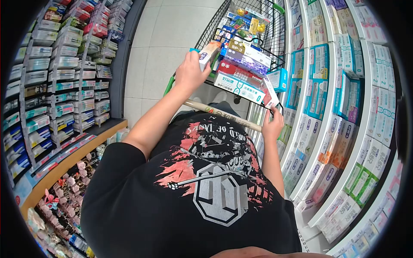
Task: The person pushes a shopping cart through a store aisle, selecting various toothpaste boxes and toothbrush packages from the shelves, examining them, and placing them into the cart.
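Both hands hold boxes at the near end of a loaded cart (pixel 206 38).

The left fingers (pixel 201 69) are closed around an orange-and-white box (pixel 209 55) at the cart's left; the right fingers (pixel 272 121) pinch the near end of a slim white box (pixel 270 92), beside stacked boxes (pixel 243 69) and a teal box (pixel 277 80).

Cannot see the full far end of the cart (pixel 208 36), cut off by the top edge. Hard to tell the goods deep in the cart, overlapped by the purple box (pixel 247 61) and others. Impossible to see the part of the orange-and-white box (pixel 208 56) under the left hand (pixel 189 71), at the cart's near left corner. Too small to read: most print on the shelves (pixel 64 64) left of the cart. Also cut off by the dark round border: the outer shelves (pixel 380 81) right of the cart.
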Available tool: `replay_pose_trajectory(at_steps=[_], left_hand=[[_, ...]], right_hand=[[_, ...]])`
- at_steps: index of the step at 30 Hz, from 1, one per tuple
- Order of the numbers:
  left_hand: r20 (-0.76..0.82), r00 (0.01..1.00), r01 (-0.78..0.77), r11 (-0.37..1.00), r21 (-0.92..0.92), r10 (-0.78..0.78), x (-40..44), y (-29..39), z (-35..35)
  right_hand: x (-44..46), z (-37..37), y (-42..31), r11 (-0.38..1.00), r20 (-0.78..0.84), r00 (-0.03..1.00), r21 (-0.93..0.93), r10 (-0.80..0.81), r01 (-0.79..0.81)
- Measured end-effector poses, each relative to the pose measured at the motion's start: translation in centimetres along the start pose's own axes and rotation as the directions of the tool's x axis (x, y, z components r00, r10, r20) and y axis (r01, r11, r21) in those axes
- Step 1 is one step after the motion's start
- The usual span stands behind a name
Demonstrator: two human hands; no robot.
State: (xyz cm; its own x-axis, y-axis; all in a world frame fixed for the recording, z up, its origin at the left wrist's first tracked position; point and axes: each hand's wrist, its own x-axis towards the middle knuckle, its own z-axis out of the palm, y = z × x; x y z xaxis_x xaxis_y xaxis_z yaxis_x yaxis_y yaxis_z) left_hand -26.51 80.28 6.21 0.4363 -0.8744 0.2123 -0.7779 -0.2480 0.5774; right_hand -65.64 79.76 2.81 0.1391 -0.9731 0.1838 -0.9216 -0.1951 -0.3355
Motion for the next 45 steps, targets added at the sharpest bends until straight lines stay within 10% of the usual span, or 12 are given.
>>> replay_pose_trajectory(at_steps=[21,45], left_hand=[[0.455,0.891,-0.032,0.998,0.057,0.003,-2.9,-2.7,-0.4],[0.337,0.941,-0.003,1.000,-0.017,0.009,-4.8,-7.9,-2.0]], right_hand=[[0.6,0.8,-0.5,0.993,-0.129,0.984,-0.015,-0.120,0.119],[2.4,3.6,-4.3,0.990,-0.183,0.978,0.082,-0.101,0.117]])
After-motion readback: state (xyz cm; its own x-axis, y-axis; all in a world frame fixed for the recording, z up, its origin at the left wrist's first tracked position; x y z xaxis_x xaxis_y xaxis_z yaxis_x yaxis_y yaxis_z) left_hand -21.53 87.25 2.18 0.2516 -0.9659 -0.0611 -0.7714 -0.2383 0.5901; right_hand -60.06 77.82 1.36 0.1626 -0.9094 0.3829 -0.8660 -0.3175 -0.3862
